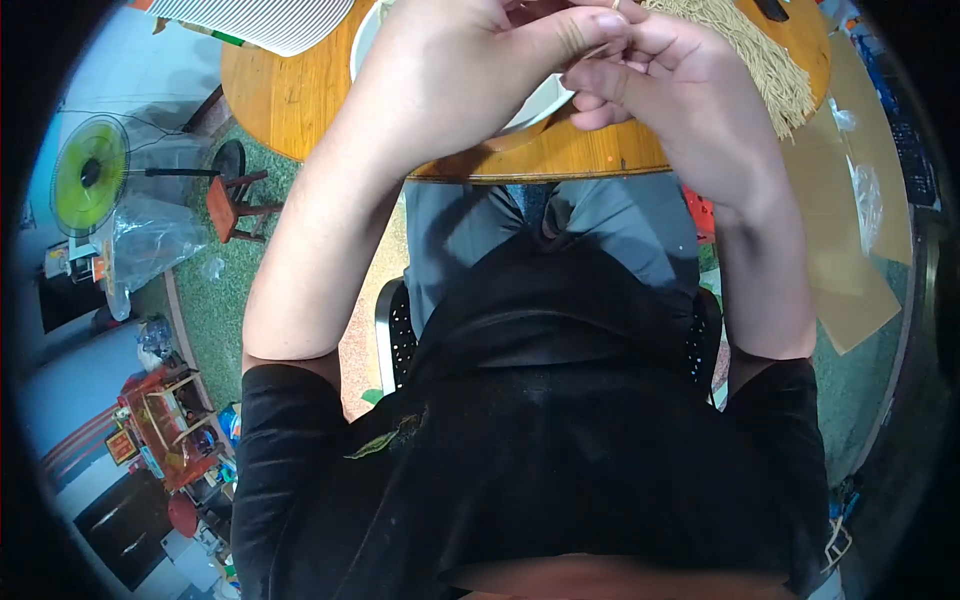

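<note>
Both hands meet over the white bowl (540, 100) on the round wooden desk (300, 100), left hand (470, 60) and right hand (650, 80) fingers pinched narrow on a thin straw-coloured strand (597, 50) lying roughly left-right between them, the bundle of strands (760, 60) just right.

Both hands (560, 60) together, fingertips pinched.

Thin tan stick (598, 50) pinched between fingertips; above white bowl (540, 100).
</note>
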The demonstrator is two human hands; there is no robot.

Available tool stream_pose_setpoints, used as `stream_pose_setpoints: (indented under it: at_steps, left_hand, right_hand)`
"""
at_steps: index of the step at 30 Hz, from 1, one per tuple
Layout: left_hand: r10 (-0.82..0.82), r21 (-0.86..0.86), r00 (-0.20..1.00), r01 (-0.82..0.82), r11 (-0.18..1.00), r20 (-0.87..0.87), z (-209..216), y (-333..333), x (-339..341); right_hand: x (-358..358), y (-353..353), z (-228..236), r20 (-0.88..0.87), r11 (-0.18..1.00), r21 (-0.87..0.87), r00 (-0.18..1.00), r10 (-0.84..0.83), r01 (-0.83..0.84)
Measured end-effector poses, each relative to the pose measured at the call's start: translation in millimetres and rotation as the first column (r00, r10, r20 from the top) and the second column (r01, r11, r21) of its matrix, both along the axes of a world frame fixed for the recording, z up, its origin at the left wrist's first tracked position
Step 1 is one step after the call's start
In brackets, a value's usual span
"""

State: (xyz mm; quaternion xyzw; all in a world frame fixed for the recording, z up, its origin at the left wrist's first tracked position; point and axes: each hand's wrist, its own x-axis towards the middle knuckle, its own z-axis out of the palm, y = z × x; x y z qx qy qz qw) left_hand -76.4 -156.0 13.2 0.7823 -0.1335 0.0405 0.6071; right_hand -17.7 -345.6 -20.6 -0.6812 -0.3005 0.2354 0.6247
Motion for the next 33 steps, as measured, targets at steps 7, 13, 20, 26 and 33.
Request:
stream_pose_setpoints:
  at_steps: [7,13,20,26,33]
  left_hand:
    - [-0.029,0.135,0.999,0.034,0.99,-0.039,1,7,-11]
    - [-0.15,0.044,0.988,0.152,0.987,-0.046,2,4,-16]
    - [-0.072,0.232,0.997,0.076,0.97,-0.028,1,1,-18]
    - [-0.214,0.158,0.947,0.18,0.971,0.24,-5,-3,-13]
    - [-0.268,0.277,0.768,0.122,0.953,0.582,-28,9,-1]
  right_hand:
    - [7,-14,-25,-0.177,0.956,0.273,0.972,0.156,-0.103]
    - [12,-22,-35,-0.191,0.964,0.249,0.972,0.139,-0.089]
    - [-9,-22,-40,0.083,0.974,0.208,0.991,-0.106,0.086]
    - [-27,-12,-36,0.47,0.929,0.147,0.803,-0.368,0.339]
    - [-15,6,-68,0.773,0.818,0.506,0.278,-0.57,0.273]
